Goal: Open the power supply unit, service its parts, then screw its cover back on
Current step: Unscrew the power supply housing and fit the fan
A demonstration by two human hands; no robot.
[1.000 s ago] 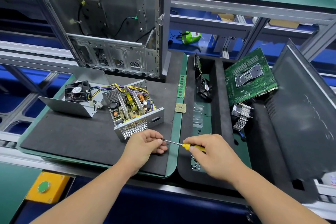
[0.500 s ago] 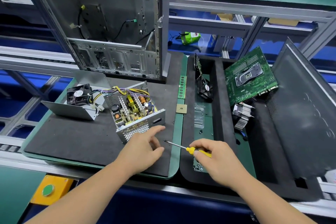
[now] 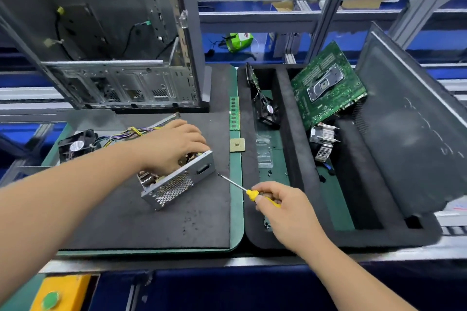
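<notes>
The opened power supply unit (image 3: 177, 180), a silver metal box with a honeycomb grille, sits on the black foam mat (image 3: 141, 217). My left hand (image 3: 174, 144) lies over its open top, fingers curled down onto the far wall, hiding most of the circuit board. Its fan (image 3: 75, 145) lies to the left, joined by coloured wires (image 3: 121, 134). My right hand (image 3: 280, 206) grips a yellow-handled screwdriver (image 3: 252, 194); its tip is just right of the unit's near corner.
An empty computer case (image 3: 121, 58) stands behind the mat. A RAM stick (image 3: 234, 113) and a CPU (image 3: 237, 145) lie on the green strip. The black tray (image 3: 290, 134) at right holds a motherboard (image 3: 328, 88), heatsink (image 3: 323, 144), a small fan and a dark side panel (image 3: 414, 121).
My left hand let go of the screwdriver shaft and moved up onto the top of the power supply unit. My right hand carried the screwdriver tip toward the unit's corner.
</notes>
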